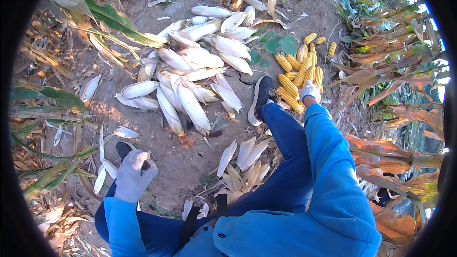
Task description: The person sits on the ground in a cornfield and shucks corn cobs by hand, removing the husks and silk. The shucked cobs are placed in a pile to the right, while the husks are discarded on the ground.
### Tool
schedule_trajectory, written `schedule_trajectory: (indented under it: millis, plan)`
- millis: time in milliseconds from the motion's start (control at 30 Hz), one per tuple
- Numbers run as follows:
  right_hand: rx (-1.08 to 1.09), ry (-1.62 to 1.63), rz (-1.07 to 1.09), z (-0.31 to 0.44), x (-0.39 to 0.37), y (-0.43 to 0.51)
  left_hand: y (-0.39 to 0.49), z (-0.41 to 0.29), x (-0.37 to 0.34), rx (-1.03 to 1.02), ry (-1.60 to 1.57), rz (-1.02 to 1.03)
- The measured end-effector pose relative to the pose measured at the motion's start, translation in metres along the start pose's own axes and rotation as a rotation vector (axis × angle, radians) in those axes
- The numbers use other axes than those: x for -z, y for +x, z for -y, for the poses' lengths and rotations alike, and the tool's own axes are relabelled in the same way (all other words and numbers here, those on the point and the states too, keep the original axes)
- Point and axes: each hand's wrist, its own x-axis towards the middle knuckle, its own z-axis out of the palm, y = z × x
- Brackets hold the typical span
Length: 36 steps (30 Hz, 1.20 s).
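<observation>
My right hand [310, 91], in a pale knit glove, reaches down to the near side of a heap of husked yellow corn ears [305, 69]. Its fingers meet the ears, but their grip is hidden. My left hand [136, 175], also gloved, hangs above my left shoe [124, 149] with its fingers curled and the thumb near the forefinger. A dark patch shows inside that curl, and whether it is a held thing is unclear. Between and beyond my feet lies a large pile of corn ears in pale husks [192, 57].
Stripped husks [246, 153] lie on the soil between my legs. My right shoe [262, 98] stands between the two corn piles. Dry corn stalks [396, 57] line the right side, and leafy stalks [110, 21] lean in from the left. Green leaves [282, 44] grow beside the yellow ears.
</observation>
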Motion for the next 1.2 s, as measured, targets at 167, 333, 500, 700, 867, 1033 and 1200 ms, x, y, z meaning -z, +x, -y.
schedule_trajectory:
  millis: [167,333,500,700,867,1033,1200]
  plan:
    - [0.513,-0.003,0.25,0.083,-0.031,-0.017,0.009,-0.022,0.001,0.007,0.141,0.121]
    - [0.472,0.176,0.271,0.177,-0.07,-0.005,0.027,-0.028,0.006,-0.072,0.229,0.313]
    - [0.339,0.185,0.22,0.227,-0.108,0.022,0.042,-0.029,0.008,-0.016,0.218,0.381]
    - [0.386,0.267,0.215,0.235,-0.129,0.01,0.045,-0.024,0.012,0.062,0.152,0.496]
    - [0.188,0.85,0.505,0.228,-0.116,-0.054,0.03,-0.021,0.017,-0.073,0.206,0.267]
    - [-0.165,1.475,0.802,0.196,-0.08,-0.157,0.012,-0.019,0.014,-0.09,0.135,0.1]
    - [-0.053,1.803,1.126,0.157,-0.034,-0.267,0.009,-0.009,-0.008,0.167,-0.401,0.114]
